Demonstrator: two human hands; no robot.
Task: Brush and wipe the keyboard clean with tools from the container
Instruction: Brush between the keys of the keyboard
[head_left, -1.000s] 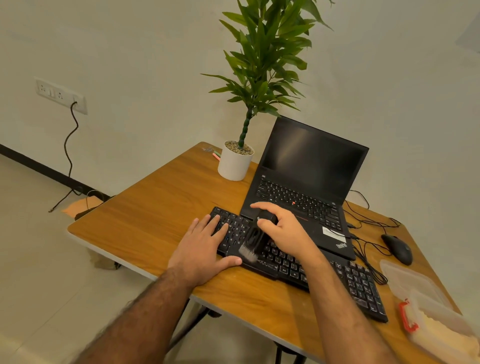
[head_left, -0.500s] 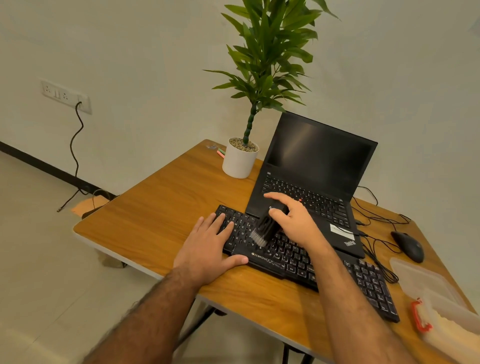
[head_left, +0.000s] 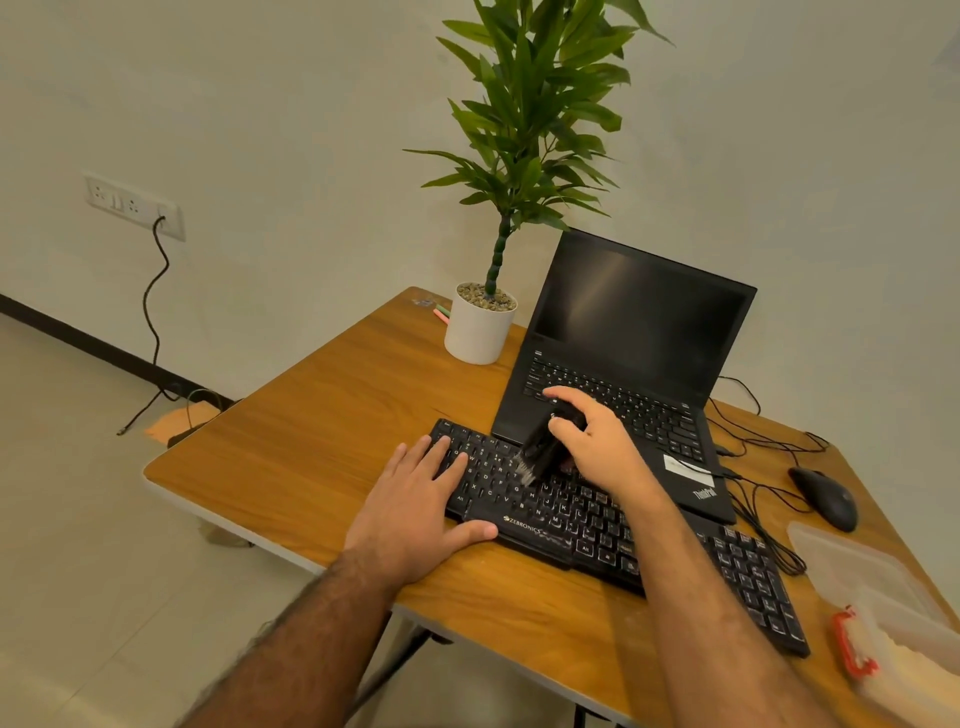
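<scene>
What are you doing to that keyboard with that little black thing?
A person is cleaning the black keyboard on the wooden table. The right hand grips a small black brush and has its bristles down on the keys near the upper middle rows. The left hand lies flat on the keyboard's left end, steadying it. A laptop stands open behind, and a plastic container sits at the right edge.

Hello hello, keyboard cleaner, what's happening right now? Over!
Left hand flat, steadying keyboard. Right hand grips brush, bristles on the keys. Laptop close behind, touching nothing. Over.
</scene>
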